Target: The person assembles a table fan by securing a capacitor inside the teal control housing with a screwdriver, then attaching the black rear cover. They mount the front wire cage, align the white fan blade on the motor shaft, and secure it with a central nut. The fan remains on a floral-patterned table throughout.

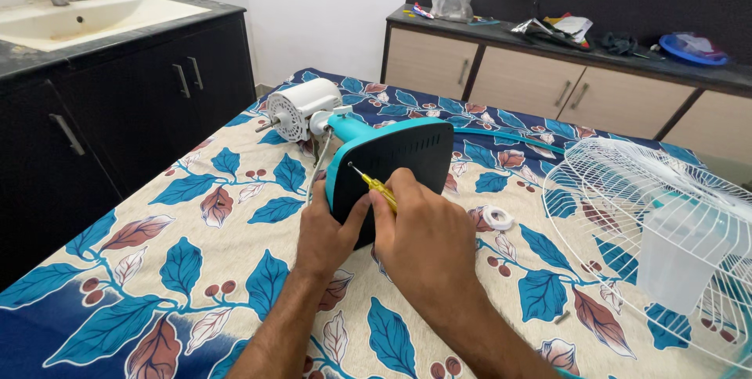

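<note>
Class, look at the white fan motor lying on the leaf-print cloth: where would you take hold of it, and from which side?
Grip the white fan motor around its round ribbed body, fingers coming down from above. Its thin shaft sticks out to the left and its other end joins the teal housing, so the bare drum is likely the safest hold.

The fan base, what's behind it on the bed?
Behind the fan base lies the white motor, with a teal tube running right. Where they join is hidden by the base.

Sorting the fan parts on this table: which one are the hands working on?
The teal-and-black base, steadied by the left hand; the white motor and grille lie untouched.
</note>
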